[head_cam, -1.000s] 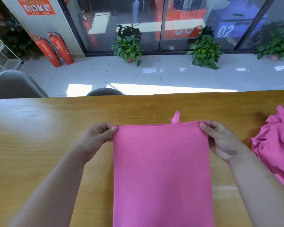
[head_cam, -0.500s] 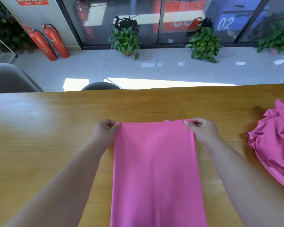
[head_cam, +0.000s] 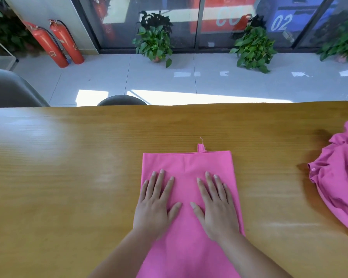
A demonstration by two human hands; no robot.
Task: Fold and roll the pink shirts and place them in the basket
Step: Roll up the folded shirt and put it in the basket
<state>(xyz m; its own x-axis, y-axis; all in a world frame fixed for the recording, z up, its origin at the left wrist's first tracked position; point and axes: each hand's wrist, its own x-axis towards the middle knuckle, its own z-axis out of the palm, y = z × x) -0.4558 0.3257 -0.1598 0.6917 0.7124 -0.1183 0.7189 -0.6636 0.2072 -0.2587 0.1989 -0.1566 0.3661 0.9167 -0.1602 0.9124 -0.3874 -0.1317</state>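
Hands press flat: our left hand [head_cam: 156,205] and right hand [head_cam: 215,207], fingers straight, lie on the folded pink shirt [head_cam: 187,163]. It covers the desk [head_cam: 68,167]; a crumpled pink shirt [head_cam: 340,177] lies well apart, right.

Both palms flat on the folded pink shirt [head_cam: 187,197] on the wooden table [head_cam: 68,177], left hand [head_cam: 155,205] and right hand [head_cam: 215,207] side by side with fingers straight, and a crumpled pink shirt [head_cam: 338,177] sits off at the right edge.
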